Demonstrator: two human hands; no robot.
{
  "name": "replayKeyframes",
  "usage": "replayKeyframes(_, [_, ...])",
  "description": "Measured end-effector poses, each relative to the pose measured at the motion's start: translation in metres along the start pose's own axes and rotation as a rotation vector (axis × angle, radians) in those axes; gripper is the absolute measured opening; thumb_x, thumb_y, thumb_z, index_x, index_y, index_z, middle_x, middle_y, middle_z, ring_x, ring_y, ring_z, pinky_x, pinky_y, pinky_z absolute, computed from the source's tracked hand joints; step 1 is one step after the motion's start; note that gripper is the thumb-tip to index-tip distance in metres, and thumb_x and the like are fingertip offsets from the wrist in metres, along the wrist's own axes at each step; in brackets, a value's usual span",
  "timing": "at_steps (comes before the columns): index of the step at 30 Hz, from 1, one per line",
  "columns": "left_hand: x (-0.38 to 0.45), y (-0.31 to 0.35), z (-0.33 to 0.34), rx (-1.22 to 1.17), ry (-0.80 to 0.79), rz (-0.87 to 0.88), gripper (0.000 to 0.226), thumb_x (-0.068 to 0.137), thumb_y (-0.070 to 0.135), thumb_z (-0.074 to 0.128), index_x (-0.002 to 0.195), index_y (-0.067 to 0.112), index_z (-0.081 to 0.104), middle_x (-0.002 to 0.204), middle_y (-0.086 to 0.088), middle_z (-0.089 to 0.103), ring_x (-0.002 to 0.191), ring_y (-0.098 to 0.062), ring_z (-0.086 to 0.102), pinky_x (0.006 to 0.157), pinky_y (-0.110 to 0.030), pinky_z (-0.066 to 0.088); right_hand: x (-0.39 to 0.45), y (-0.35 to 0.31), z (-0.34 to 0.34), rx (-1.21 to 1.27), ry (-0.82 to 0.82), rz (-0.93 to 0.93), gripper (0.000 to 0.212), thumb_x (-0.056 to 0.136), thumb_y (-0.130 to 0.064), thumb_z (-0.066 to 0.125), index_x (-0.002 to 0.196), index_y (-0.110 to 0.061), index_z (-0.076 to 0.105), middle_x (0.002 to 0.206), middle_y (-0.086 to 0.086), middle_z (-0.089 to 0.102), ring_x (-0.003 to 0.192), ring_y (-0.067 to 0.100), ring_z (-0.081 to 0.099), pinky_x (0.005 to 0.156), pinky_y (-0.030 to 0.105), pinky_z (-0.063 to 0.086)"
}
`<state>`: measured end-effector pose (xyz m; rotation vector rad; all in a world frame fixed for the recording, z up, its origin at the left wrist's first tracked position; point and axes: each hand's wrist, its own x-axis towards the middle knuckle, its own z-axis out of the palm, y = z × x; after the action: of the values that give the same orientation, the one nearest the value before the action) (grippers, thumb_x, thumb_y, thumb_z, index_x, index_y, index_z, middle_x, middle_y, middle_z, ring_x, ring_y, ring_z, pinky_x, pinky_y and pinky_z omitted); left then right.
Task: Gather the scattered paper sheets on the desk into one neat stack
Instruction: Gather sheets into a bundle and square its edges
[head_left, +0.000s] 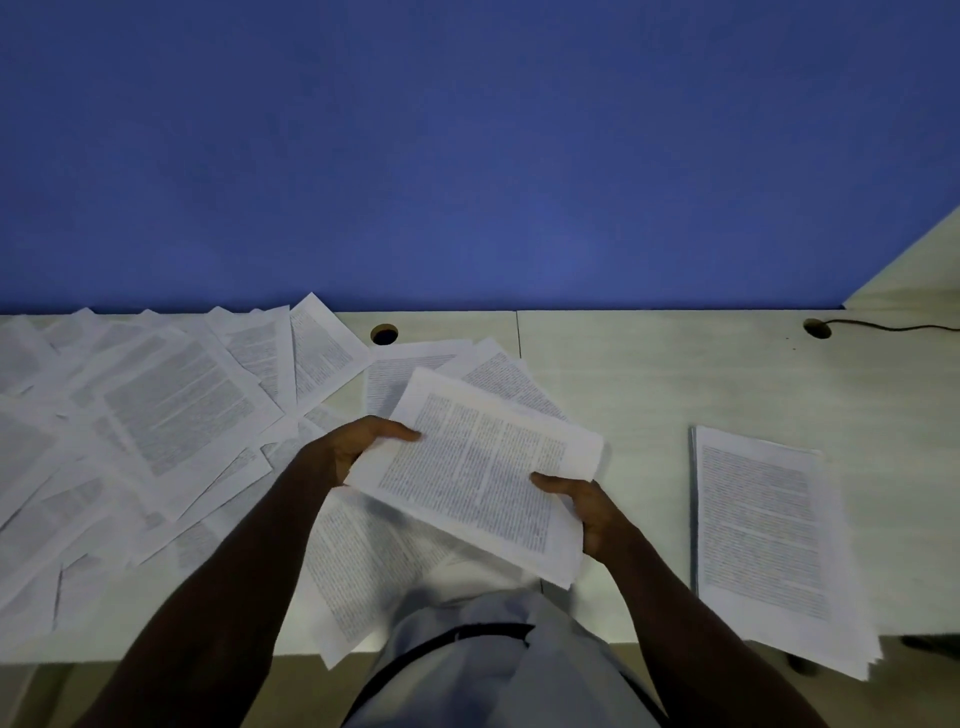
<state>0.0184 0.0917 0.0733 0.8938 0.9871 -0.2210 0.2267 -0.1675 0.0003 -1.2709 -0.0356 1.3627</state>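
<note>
Across the pale desk (649, 384) in front of you, a blue partition (467, 145) rises along the far edge, and the light is dim. Two round cable holes sit near that edge; a dark cable (893, 326) runs from the right one (816, 328). Scattered printed sheets (156, 415) overlap over the left half, some reaching the near edge. Your left hand (358, 447) and right hand (587, 506) each pinch a side of a tilted sheaf of pages (478, 473), lifted above the desk at centre. A squared stack (769, 540) lies to your right, its near end overhanging the desk's front edge, well apart from the mess.
</note>
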Motion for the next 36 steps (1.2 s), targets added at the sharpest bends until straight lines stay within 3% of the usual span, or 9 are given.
replayKeyframes(4, [0.011, -0.009, 0.032, -0.242, -0.111, 0.089, 0.036, 0.090, 0.002, 0.064, 0.126, 0.003, 0.059, 0.131, -0.026, 0.062, 0.117, -0.044, 0.063, 0.093, -0.059, 0.054, -0.011, -0.001, -0.026, 0.258, 0.162, -0.100, 0.069, 0.078, -0.008, 0.086, 0.141, -0.008, 0.057, 0.140, 0.022, 0.062, 0.128, 0.045, 0.059, 0.100, 0.066, 0.050])
replayKeyframes(8, [0.038, -0.009, 0.122, -0.131, -0.161, 0.113, 0.035, 0.088, 0.005, 0.072, 0.122, -0.001, 0.064, 0.120, -0.026, 0.068, 0.108, -0.043, 0.068, 0.080, -0.052, 0.060, -0.030, -0.001, -0.051, 0.452, 0.309, -0.266, 0.075, 0.084, -0.010, 0.082, 0.150, -0.007, 0.045, 0.149, 0.023, 0.053, 0.136, 0.046, 0.052, 0.106, 0.070, 0.043])
replayKeyframes(12, [0.068, -0.013, 0.214, 0.109, -0.244, 0.073, 0.043, 0.082, 0.018, 0.083, 0.117, 0.001, 0.065, 0.113, -0.023, 0.072, 0.104, -0.040, 0.071, 0.091, -0.057, 0.056, -0.059, 0.009, -0.107, 0.583, 0.466, -0.311, 0.062, 0.094, -0.016, 0.075, 0.149, -0.007, 0.049, 0.154, 0.020, 0.050, 0.141, 0.041, 0.049, 0.118, 0.066, 0.032])
replayKeyframes(16, [0.097, -0.026, 0.294, 0.255, -0.310, 0.136, 0.039, 0.084, 0.009, 0.079, 0.121, 0.006, 0.067, 0.116, -0.015, 0.073, 0.099, -0.032, 0.073, 0.077, -0.045, 0.062, -0.093, 0.019, -0.150, 0.650, 0.609, -0.334, 0.062, 0.091, -0.019, 0.078, 0.147, -0.011, 0.052, 0.149, 0.015, 0.056, 0.134, 0.039, 0.056, 0.113, 0.060, 0.042])
replayKeyframes(19, [0.121, -0.038, 0.339, 0.373, -0.294, 0.180, 0.045, 0.080, -0.003, 0.079, 0.121, 0.009, 0.069, 0.121, -0.010, 0.072, 0.102, -0.026, 0.072, 0.081, -0.047, 0.062, -0.128, 0.021, -0.162, 0.743, 0.746, -0.358, 0.074, 0.076, -0.017, 0.091, 0.142, -0.015, 0.059, 0.140, 0.008, 0.065, 0.127, 0.037, 0.062, 0.109, 0.060, 0.046])
replayKeyframes(23, [0.149, -0.054, 0.376, 0.518, -0.226, 0.161, 0.043, 0.077, -0.002, 0.082, 0.117, 0.010, 0.071, 0.118, -0.010, 0.073, 0.101, -0.030, 0.072, 0.082, -0.054, 0.060, -0.159, 0.031, -0.189, 0.784, 0.950, -0.369, 0.045, 0.083, 0.007, 0.076, 0.123, -0.011, 0.067, 0.125, 0.010, 0.072, 0.112, 0.034, 0.069, 0.099, 0.055, 0.055])
replayKeyframes(26, [0.163, -0.066, 0.390, 0.638, -0.135, 0.147, 0.036, 0.078, 0.002, 0.083, 0.112, 0.005, 0.073, 0.111, -0.011, 0.074, 0.096, -0.032, 0.073, 0.076, -0.055, 0.061, -0.168, 0.033, -0.207, 0.787, 1.107, -0.310, 0.056, 0.075, 0.007, 0.084, 0.126, -0.009, 0.066, 0.123, 0.011, 0.072, 0.110, 0.035, 0.069, 0.092, 0.054, 0.059])
replayKeyframes(29, [0.174, -0.075, 0.399, 0.723, -0.057, 0.157, 0.030, 0.078, 0.005, 0.084, 0.106, 0.002, 0.074, 0.108, -0.012, 0.075, 0.087, -0.032, 0.075, 0.065, -0.055, 0.062, -0.164, 0.036, -0.220, 0.765, 1.262, -0.290, 0.053, 0.073, 0.007, 0.086, 0.121, -0.004, 0.066, 0.119, 0.012, 0.071, 0.101, 0.033, 0.069, 0.074, 0.041, 0.061])
replayKeyframes(36, [0.165, -0.080, 0.392, 0.859, 0.086, 0.175, 0.040, 0.078, 0.029, 0.086, 0.098, -0.002, 0.071, 0.090, -0.017, 0.076, 0.061, -0.027, 0.074, 0.052, -0.046, 0.062, -0.153, 0.043, -0.214, 0.100, 1.801, -0.183, 0.054, 0.072, -0.006, 0.079, 0.122, -0.018, 0.064, 0.110, 0.007, 0.058, 0.107, 0.033, 0.061, 0.088, 0.052, 0.059])
